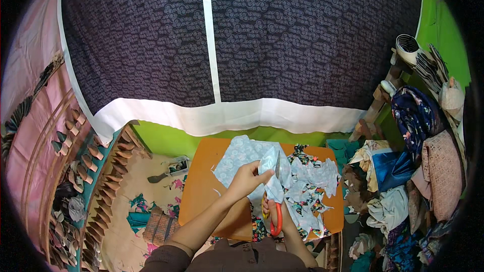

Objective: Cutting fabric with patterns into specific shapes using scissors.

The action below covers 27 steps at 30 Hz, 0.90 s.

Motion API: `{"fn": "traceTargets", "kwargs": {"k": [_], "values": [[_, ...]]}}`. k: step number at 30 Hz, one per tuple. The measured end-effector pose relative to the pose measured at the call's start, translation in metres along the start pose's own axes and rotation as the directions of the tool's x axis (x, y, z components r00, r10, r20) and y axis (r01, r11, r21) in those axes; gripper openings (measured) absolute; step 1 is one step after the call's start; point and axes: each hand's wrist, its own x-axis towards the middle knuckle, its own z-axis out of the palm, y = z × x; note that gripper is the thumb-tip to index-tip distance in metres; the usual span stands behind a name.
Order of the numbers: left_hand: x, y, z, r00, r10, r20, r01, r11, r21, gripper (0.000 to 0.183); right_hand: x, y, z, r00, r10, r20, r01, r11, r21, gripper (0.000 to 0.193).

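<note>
the right hand [271,205] has its fingers curled round red-handled scissors [276,229], blades pointing far along the right edge of a pale blue cloth [268,160] — just beyond to the left, the left hand [248,179] pinches that cloth, thumb against fingers, above the orange table [204,186]. farthest off hangs a dark patterned curtain [141,45] — edged in white.

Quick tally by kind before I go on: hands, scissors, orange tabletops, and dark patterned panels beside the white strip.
Hands, left hand and right hand: 2
Scissors: 1
Orange tabletop: 1
Dark patterned panels: 2
Total: 6
</note>
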Motion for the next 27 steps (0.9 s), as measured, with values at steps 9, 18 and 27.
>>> {"fn": "traceTargets", "kwargs": {"k": [9, 18, 27], "values": [[-0.006, -0.002, -0.003, 1.000, -0.004, -0.023, 0.003, 1.000, -0.008, 0.023, -0.007, -0.035, 0.018, 0.996, 0.076, 0.051, -0.080, 0.995, 0.066, 0.035], [-0.012, -0.005, 0.000, 1.000, 0.012, 0.010, -0.012, 1.000, -0.002, 0.023, -0.018, -0.020, 0.020, 0.995, 0.087, 0.045, -0.091, 0.992, 0.087, 0.033], [-0.015, -0.004, -0.002, 0.999, -0.010, 0.038, 0.010, 1.000, -0.004, 0.023, -0.023, -0.028, 0.022, 0.990, 0.139, 0.033, -0.143, 0.971, 0.190, 0.035]]}}
